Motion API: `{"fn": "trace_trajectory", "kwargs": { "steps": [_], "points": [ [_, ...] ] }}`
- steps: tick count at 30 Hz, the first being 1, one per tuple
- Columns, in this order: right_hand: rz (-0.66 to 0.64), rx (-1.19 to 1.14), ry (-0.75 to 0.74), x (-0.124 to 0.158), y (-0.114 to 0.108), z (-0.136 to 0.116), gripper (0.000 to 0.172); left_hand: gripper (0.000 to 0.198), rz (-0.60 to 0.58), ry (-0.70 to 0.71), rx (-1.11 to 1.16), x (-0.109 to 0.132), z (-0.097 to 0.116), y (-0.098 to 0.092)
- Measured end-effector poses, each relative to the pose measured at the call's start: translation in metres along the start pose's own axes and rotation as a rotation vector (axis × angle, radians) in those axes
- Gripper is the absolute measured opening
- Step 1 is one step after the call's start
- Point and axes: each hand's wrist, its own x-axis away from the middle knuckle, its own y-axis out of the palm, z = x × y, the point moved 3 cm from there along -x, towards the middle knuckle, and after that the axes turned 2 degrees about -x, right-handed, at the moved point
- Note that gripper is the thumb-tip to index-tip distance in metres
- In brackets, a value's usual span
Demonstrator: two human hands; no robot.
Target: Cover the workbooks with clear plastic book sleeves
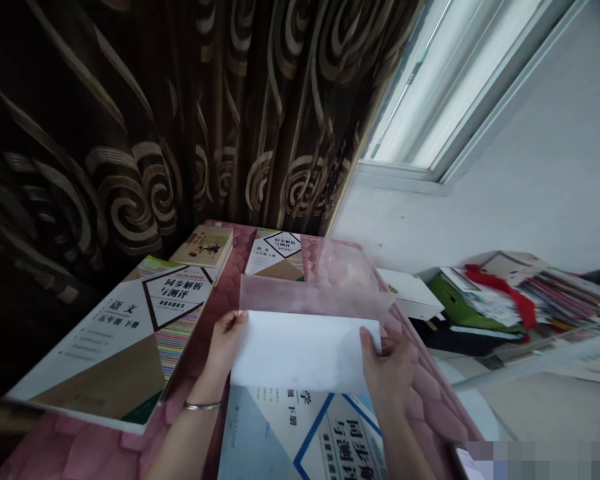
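A blank white sheet of paper [305, 350] stretches between my hands. At its upper left corner, my left hand [225, 347], with a silver bangle at the wrist, pinches the edge. My right hand [387, 360] has its thumb on the upper right corner, fingers behind. Just below the sheet lies a blue-and-white workbook [300, 433] with Chinese print, partly covered by it; whether the two are joined I cannot tell. Beyond the sheet's far edge, a translucent plastic film [310, 297] spreads over the pink cover, with more crumpled clear plastic [347, 263] behind.
On the pink quilted cover [220, 293], a stack of workbooks [115, 347] stands left, a tan book [205, 245] and another workbook [275, 253] farther back. A patterned curtain [180, 133] rises behind. Right are a white box [410, 293] and piled papers [485, 300].
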Motion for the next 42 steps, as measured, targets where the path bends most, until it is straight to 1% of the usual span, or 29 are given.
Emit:
{"fn": "trace_trajectory", "kwargs": {
  "steps": [3, 6, 13, 17, 23, 27, 31, 34, 38, 42],
  "points": [
    [-0.024, 0.075, -0.119, 0.001, 0.001, -0.009, 0.076, 0.038, 0.01, 0.001, 0.002, 0.001, 0.003, 0.001],
    [-0.001, 0.149, -0.258, 0.002, 0.001, -0.016, 0.077, 0.039, 0.004, -0.012, 0.018, 0.003, 0.007, 0.003],
    [0.049, 0.213, -0.349, -0.003, -0.002, -0.02, 0.071, 0.041, -0.009, 0.01, 0.019, 0.004, 0.008, 0.002],
    [0.084, 0.281, -0.46, -0.003, -0.004, -0.028, 0.059, 0.041, -0.016, 0.026, 0.005, 0.003, 0.007, 0.002],
    [0.067, 0.364, -0.511, 0.005, 0.003, -0.035, 0.047, 0.042, -0.015, 0.043, -0.016, 0.003, 0.005, 0.001],
    [0.071, 0.414, -0.575, 0.002, 0.006, -0.037, 0.035, 0.042, -0.023, 0.047, -0.016, 0.004, 0.005, 0.0],
    [0.125, 0.444, -0.736, -0.005, 0.01, -0.047, 0.025, 0.043, -0.017, 0.061, -0.033, 0.004, 0.006, -0.001],
    [0.121, 0.443, -0.846, -0.006, 0.016, -0.06, 0.019, 0.044, -0.01, 0.072, -0.05, 0.003, 0.005, -0.002],
    [0.097, 0.41, -0.893, -0.001, 0.025, -0.073, 0.014, 0.043, 0.01, 0.099, -0.07, 0.002, 0.005, -0.003],
    [0.115, 0.383, -0.913, 0.004, 0.028, -0.076, 0.014, 0.044, 0.021, 0.103, -0.077, 0.002, 0.005, -0.004]
  ]
}}
